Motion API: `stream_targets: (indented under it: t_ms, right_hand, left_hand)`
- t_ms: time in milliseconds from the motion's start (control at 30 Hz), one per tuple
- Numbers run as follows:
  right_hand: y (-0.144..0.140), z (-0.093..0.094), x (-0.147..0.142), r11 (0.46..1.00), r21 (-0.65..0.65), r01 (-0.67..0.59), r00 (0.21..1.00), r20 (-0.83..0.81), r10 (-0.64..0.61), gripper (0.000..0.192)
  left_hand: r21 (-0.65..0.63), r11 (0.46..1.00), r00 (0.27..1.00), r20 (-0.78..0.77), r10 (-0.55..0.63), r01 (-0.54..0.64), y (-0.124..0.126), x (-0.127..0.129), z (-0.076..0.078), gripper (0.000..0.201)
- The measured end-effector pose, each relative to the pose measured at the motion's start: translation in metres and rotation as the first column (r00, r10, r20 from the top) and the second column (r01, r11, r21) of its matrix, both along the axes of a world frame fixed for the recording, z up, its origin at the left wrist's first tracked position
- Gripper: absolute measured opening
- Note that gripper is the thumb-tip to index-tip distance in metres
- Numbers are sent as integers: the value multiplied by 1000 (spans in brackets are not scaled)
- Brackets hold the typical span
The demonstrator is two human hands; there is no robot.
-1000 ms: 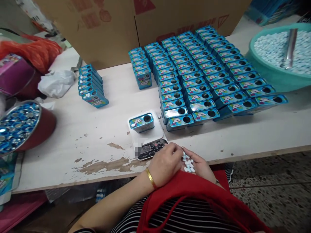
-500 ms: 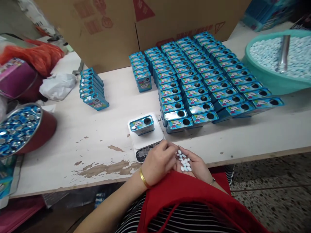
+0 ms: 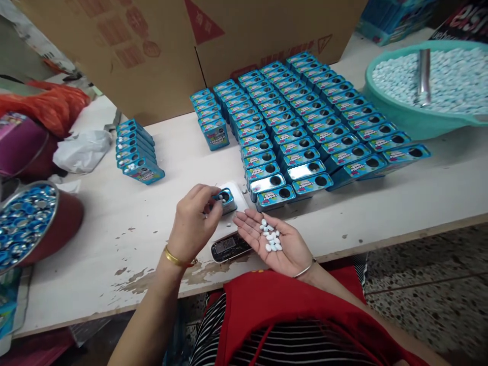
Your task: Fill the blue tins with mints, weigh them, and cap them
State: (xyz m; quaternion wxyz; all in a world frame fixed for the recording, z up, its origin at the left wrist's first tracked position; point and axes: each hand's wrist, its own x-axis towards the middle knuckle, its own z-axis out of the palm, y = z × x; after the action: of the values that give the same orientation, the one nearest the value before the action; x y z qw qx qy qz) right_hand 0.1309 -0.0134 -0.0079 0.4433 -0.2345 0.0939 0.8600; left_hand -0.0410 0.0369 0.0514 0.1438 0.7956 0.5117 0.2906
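Observation:
My left hand (image 3: 196,216) is at the top of a small blue tin (image 3: 230,207) on the white scale (image 3: 238,194). Its thumb and forefinger pinch what looks like a small pale candy (image 3: 221,197) beside the tin's round hole. The fingers hide the tin's left end. Palm up in front of the scale, my right hand (image 3: 284,249) cradles several white and pale blue candies (image 3: 272,239), with its fingers stretched out. The scale's dark display panel (image 3: 226,246) shows partly beside this hand.
Rows of blue tins with open holes (image 3: 301,127) stand to the right. A smaller row of tins (image 3: 141,170) is at left. A green basin of candies (image 3: 419,122) with a metal scoop (image 3: 424,76), a red bowl of blue-silver caps (image 3: 68,218) and a cardboard box (image 3: 160,76) surround them.
My left hand has moved from the right palm up and left to the tin on the scale. My right hand has opened flatter, showing its candies. The view has shifted slightly.

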Motion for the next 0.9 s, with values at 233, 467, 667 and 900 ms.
stream_targets:
  t_ms: [233,467,667,900]
  right_hand:
    - [3,-4,13,992,-66,106,992,79,-101,34]
    - [-19,-30,42,988,-139,72,982,183,-46,16]
    - [-39,-39,40,972,-233,15,954,296,57,14]
    - [-42,-35,36,989,-146,-8,940,335,57,19]
  left_hand:
    - [142,960,965,132,225,-243,-29,-30,-26,13]
    - [-58,918,914,92,396,-392,-71,-58,-84,13]
    - [-79,930,924,107,367,-360,-74,-55,-85,12]
    - [-103,976,980,-80,183,-190,-65,-22,-91,16]
